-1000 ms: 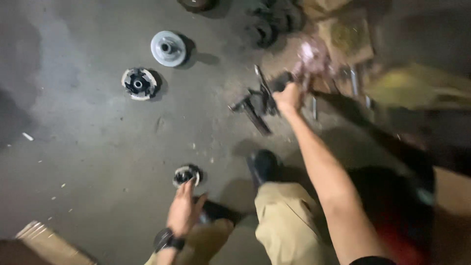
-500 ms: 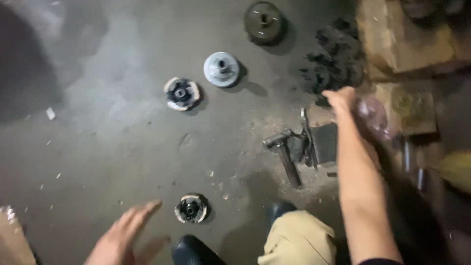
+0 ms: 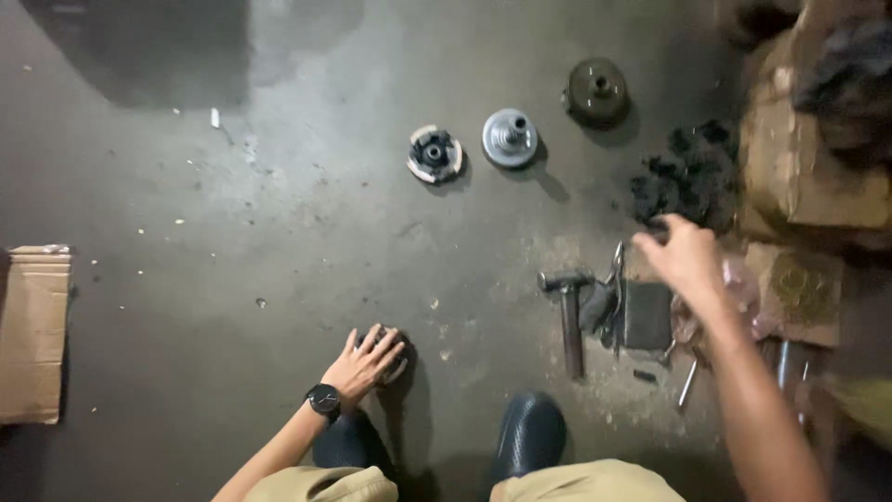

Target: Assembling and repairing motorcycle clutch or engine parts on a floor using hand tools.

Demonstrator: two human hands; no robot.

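Hands over parts on a concrete floor (image 3: 232, 260)

Left hand (image 3: 370, 361) closes its grip over a small round part (image 3: 395, 364); right hand (image 3: 683, 258), blurred, grip state unclear, hovers above a hammer (image 3: 569, 316).

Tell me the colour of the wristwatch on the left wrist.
Black, face and strap alike; the wristwatch shows in the head view, just behind the left hand.

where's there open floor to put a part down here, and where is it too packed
Bare concrete lies between the cardboard sheet at the left edge and the left hand, and up toward the round part and pulley. It is crowded on the right: hammer, loose tools, dark heap and boxes around the right hand.
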